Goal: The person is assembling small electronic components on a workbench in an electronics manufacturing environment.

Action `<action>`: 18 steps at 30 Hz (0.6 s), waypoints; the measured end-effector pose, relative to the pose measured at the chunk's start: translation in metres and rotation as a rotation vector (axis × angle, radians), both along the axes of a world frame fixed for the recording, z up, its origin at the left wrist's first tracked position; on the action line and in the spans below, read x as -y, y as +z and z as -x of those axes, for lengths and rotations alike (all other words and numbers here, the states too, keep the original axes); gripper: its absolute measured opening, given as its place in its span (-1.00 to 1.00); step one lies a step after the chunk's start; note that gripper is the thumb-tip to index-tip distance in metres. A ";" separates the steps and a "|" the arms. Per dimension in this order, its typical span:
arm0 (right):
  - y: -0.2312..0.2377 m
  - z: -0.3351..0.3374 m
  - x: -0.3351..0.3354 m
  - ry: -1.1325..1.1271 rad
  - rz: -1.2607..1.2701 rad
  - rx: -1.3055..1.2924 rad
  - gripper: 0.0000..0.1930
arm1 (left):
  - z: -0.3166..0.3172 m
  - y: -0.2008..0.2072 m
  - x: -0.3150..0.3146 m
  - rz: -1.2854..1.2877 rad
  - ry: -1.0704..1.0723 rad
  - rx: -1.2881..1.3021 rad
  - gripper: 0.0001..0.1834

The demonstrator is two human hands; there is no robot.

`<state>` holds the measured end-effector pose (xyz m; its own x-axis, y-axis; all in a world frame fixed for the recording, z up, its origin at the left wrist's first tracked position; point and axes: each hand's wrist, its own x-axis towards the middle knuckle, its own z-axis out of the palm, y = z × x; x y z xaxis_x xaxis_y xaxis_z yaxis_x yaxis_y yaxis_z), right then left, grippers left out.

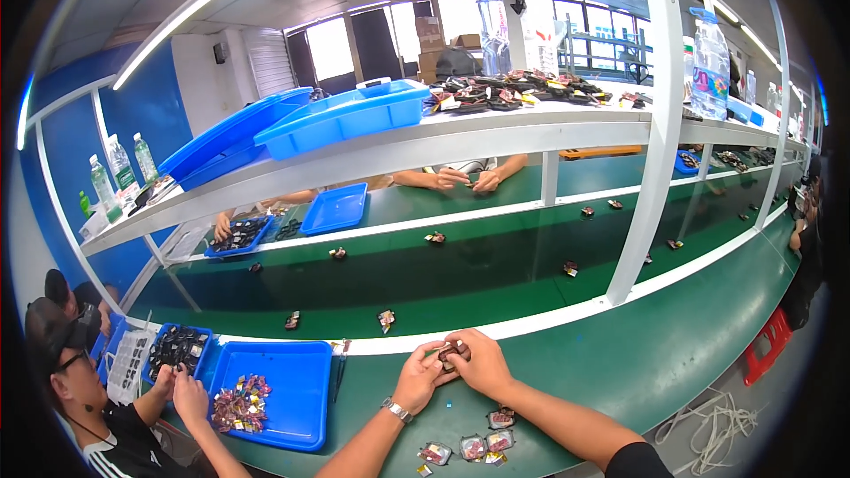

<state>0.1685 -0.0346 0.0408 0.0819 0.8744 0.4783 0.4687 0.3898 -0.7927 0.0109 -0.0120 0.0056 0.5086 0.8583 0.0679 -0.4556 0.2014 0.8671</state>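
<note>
Over the green bench, my left hand (420, 381) and my right hand (481, 365) meet with bent fingers around a small dark electronic assembly (450, 356). Fingers cover most of it, so its details are hidden. A metal-band watch (397, 409) is on my left wrist. Below my right forearm lie several small assemblies (473, 448) in clear casings, with reddish and silver parts inside. To the left of my hands stands a blue tray (305, 407) with a heap of small reddish parts with yellow tabs (241, 404). Dark tweezers (339, 376) lie beside it.
A conveyor belt (478, 288) beyond the white rail carries scattered assemblies. White posts (651, 150) hold a shelf with blue trays (345, 115), bottles and a dark pile of parts (522, 88). A co-worker's hands (188, 389) work at left; another's (460, 179) across.
</note>
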 end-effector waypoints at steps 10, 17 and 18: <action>-0.024 -0.056 -0.140 -0.355 0.205 -0.128 -0.81 | 0.010 0.000 -0.016 -0.211 0.306 -0.228 -0.69; -0.026 -0.087 -0.112 -0.438 -0.002 0.319 -0.84 | 0.011 -0.005 -0.020 -0.213 0.298 -0.261 -0.76; -0.012 -0.081 -0.083 -0.262 0.196 0.430 -0.80 | 0.020 -0.004 -0.016 -0.220 0.310 -0.290 -0.77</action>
